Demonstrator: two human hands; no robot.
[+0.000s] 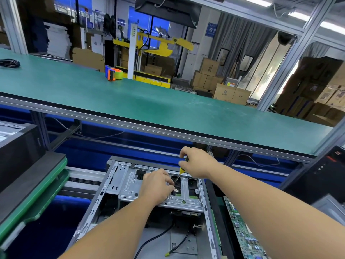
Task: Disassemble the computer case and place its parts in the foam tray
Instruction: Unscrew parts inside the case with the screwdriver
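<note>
The open computer case [149,202] is seen in the lower centre of the frame, lying on its side with its interior exposed. Across its upper part a silver metal drive bracket [130,186] is mounted, and black cables [158,238] are trailed over the case floor below it.

A screwdriver [182,170] with a yellow and black handle is gripped by the right hand [196,163], just above the centre of the case, with the fingers curled round the handle top. The shaft is angled down and to the left toward the bracket. The left hand [156,186] is rested on the bracket, its fingers bent and pinched close at the tip of the shaft (what exactly is pinched there cannot be told).

A green circuit board [240,230] is seen at the lower right, just beside the case. Stacked dark and green foam trays [31,186] are found at the left edge of the frame, well apart from the hands, with a black box-like unit [16,144] set on top.

A long green shelf [149,101] is stretched across the middle of the frame. On it, a tape dispenser [113,72] in orange, blue and yellow-green is placed toward the upper left, and a coiled black cable [10,63] lies at the far left edge. Cardboard boxes [231,93] are piled in the background at the right.
</note>
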